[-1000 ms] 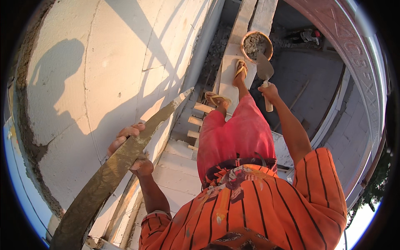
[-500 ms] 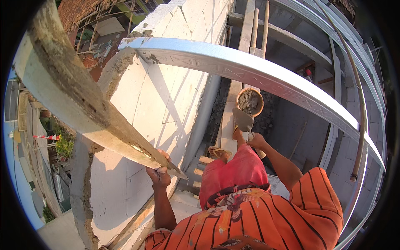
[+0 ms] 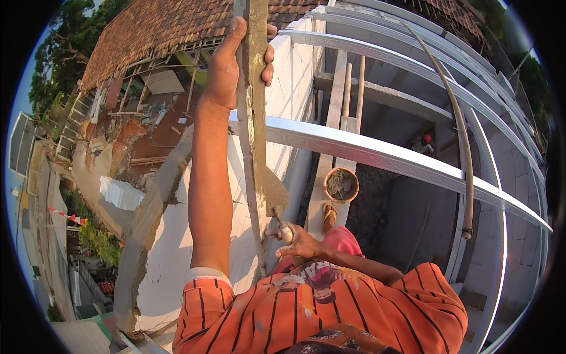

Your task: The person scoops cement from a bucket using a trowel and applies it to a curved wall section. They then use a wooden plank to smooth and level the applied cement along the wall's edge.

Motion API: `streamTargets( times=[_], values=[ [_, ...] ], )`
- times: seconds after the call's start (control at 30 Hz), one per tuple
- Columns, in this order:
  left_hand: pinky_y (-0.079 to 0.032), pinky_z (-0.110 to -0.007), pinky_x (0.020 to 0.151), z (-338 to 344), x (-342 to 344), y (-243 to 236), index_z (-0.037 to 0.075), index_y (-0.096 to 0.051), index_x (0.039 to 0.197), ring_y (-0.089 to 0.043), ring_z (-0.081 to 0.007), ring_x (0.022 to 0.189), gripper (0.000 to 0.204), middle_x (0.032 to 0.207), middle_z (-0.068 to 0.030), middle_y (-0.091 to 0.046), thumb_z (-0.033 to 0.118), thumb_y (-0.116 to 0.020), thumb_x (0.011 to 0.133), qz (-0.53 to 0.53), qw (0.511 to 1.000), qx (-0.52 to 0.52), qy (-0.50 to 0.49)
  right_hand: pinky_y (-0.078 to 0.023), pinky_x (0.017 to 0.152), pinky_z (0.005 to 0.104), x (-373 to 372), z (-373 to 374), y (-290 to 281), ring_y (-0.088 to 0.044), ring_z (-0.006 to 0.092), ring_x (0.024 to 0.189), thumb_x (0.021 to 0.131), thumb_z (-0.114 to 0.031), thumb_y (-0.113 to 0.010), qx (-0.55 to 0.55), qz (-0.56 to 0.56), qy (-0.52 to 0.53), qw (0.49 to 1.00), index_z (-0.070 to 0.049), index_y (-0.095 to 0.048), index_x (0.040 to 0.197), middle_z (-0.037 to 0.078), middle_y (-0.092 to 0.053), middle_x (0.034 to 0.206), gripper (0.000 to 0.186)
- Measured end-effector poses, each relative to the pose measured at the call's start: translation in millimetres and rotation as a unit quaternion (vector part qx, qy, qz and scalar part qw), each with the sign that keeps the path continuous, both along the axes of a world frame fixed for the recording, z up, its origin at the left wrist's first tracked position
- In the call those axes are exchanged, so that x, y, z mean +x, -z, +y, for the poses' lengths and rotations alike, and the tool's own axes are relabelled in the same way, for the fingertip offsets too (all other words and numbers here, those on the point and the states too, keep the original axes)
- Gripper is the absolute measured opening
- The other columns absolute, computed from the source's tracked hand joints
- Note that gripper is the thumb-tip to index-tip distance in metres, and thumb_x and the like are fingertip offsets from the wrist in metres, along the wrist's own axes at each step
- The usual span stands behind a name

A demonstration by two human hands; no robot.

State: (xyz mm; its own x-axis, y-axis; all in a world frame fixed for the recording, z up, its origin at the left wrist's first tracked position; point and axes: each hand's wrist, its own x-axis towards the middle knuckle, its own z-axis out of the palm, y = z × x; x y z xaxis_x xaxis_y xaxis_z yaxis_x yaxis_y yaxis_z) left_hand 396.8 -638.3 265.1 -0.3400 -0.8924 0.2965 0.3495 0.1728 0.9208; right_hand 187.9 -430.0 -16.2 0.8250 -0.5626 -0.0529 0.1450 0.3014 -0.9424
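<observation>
My left hand [image 3: 226,74] is raised high with the arm straight. Its thumb and fingers wrap round a long, narrow, mortar-smeared board [image 3: 254,124], which stands nearly upright in front of me. Lower down, my right hand [image 3: 302,243] is closed on the handle of a trowel [image 3: 276,192]. The trowel's blade points upward close beside the board and is partly hidden by it; whether they touch I cannot tell. Grey mortar [image 3: 340,184] fills a round bucket [image 3: 355,192] on the planks ahead of my sandalled foot.
A white block wall [image 3: 162,259] with a mortar-covered edge [image 3: 131,277] runs along my left. Silvery metal beams [image 3: 365,147] cross ahead and to the right, with a wooden pole [image 3: 463,153] against them. I am above narrow planks [image 3: 316,192]; a deep walled space drops away at right.
The board has swung from a slant at the left to nearly upright. My left hand has gone from its lower end to high up; the trowel has moved left from the bucket toward the board.
</observation>
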Motion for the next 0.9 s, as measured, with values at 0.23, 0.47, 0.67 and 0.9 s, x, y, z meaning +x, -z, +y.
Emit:
streamTargets(
  times=[0.23,0.47,0.67,0.9],
  values=[
    [-0.044,-0.024,0.041,-29.5,-85.0,-139.5,0.004,-0.054,0.094,-0.052,-0.0151,0.046,0.041,0.066,-0.0035,-0.056,0.042,-0.039,0.095,-0.027,0.991,-0.077,-0.107,-0.045,0.088,0.0313,18.9,-31.2,-64.8,-0.054,0.0153,0.100,0.066,-0.015,-0.086,-0.064,-0.005,0.187,0.980,-0.006,-0.043,0.097,0.012,-0.057,0.110,0.054],
    [-0.049,-0.036,0.076,-73.1,-100.3,-186.1,-0.005,-0.050,0.115,-0.059,-0.0247,0.081,0.055,0.089,-0.0166,-0.061,0.045,-0.039,0.096,-0.216,0.919,-0.231,-0.236,-0.049,0.084,0.0327,22.6,-66.4,-111.2,-0.058,0.0182,0.093,0.068,-0.017,-0.081,-0.089,-0.071,0.205,0.972,0.004,-0.039,0.120,0.011,-0.058,0.101,0.070],
    [-0.039,-0.041,0.096,-2.6,-89.6,-83.0,-0.006,-0.034,0.135,-0.053,-0.0290,0.109,0.064,0.118,-0.0228,-0.056,0.037,-0.052,0.091,-0.193,0.889,-0.237,-0.340,-0.055,0.070,0.0315,-9.2,-185.1,-232.8,-0.064,0.0208,0.080,0.072,-0.012,-0.074,-0.166,-0.092,0.352,0.917,0.005,-0.041,0.109,0.017,-0.059,0.096,0.052],
    [-0.034,-0.044,0.105,168.8,-60.4,81.5,-0.001,-0.011,0.144,-0.038,-0.0418,0.128,0.102,0.139,-0.0331,-0.031,0.049,-0.069,0.077,-0.521,0.832,0.110,-0.155,-0.055,0.063,0.0337,-43.6,-334.4,-262.5,-0.065,0.0224,0.072,0.071,-0.004,-0.072,-0.145,-0.076,0.413,0.896,0.010,-0.053,0.098,0.016,-0.063,0.086,0.036]
  ],
)
